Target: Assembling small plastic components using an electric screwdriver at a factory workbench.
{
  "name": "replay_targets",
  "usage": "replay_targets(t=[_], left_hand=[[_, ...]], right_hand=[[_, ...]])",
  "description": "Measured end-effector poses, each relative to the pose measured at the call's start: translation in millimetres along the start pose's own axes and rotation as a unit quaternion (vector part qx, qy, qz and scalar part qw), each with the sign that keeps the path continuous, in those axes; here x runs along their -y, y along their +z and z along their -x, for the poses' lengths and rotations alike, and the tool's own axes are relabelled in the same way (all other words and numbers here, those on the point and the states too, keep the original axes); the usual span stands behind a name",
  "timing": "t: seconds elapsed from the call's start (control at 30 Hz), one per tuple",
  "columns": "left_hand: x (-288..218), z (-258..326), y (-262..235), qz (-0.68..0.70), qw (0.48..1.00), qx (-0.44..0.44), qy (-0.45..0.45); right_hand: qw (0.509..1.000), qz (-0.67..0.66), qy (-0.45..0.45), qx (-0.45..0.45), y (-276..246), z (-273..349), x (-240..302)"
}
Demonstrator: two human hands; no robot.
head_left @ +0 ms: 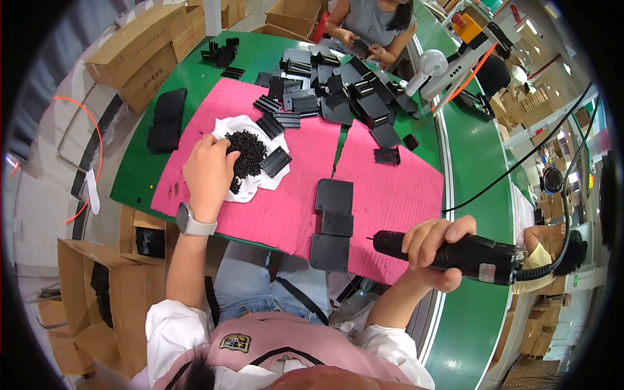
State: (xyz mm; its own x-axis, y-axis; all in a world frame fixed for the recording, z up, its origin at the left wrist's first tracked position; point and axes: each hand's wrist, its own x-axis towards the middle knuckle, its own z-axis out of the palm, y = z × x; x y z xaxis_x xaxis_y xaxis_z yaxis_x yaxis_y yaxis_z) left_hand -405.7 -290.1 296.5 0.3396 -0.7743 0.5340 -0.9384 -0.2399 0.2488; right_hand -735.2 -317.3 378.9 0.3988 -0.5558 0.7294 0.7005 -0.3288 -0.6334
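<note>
Head view: a pink board [289, 221] lies on a green table [136, 179] across the middle of the frame.
Left hand [211, 170]: centre left, fingers curled over black screws [248, 156] heaped on a white cloth [276, 182]; whether the fingertips pinch one, I cannot tell.
Right hand [437, 248]: lower right, fingers wrapped around a black electric screwdriver [481, 257], its tip pointing left.
Black casing [337, 224]: three joined sections, just below centre, left of that tip.
Writing: a pale label [486, 272] on the screwdriver, too small to read; printed characters on a cardboard box [140, 55], upper left; an embroidered badge [234, 342] on the pink apron [302, 331], bottom.
Hard to see: screws beneath the left hand; black parts [335, 84] overlapping, upper centre; the co-worker [377, 26], cut off at the top edge.
</note>
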Motion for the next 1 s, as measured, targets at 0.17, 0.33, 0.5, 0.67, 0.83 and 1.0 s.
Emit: replay_targets(t=[0.17, 0.33, 0.5, 0.67, 0.83, 1.0], left_hand=[[-2, -5, 1, 0.030, 0.999, 0.013, 0.000], [-2, -7, 3, 0.061, 0.997, -0.039, -0.002], [2, -9, 7, 0.062, 0.997, -0.045, 0.003], [7, -8, 8, 0.083, 0.995, -0.047, -0.013], [-14, 0, 0, 0.270, 0.962, -0.022, -0.022], [-67, 42, -24, 0.665, 0.678, 0.296, -0.103]], right_hand=[[0.998, 0.017, 0.020, -0.060, 6, 6, -10], [0.989, 0.040, 0.042, -0.136, 22, 3, -14], [0.973, 0.141, 0.108, -0.148, 28, 0, -11], [0.967, 0.148, 0.171, -0.116, 34, -4, -13], [0.982, 0.079, 0.090, -0.145, 39, -12, -18], [0.984, -0.090, -0.044, -0.148, 40, -20, -18]])
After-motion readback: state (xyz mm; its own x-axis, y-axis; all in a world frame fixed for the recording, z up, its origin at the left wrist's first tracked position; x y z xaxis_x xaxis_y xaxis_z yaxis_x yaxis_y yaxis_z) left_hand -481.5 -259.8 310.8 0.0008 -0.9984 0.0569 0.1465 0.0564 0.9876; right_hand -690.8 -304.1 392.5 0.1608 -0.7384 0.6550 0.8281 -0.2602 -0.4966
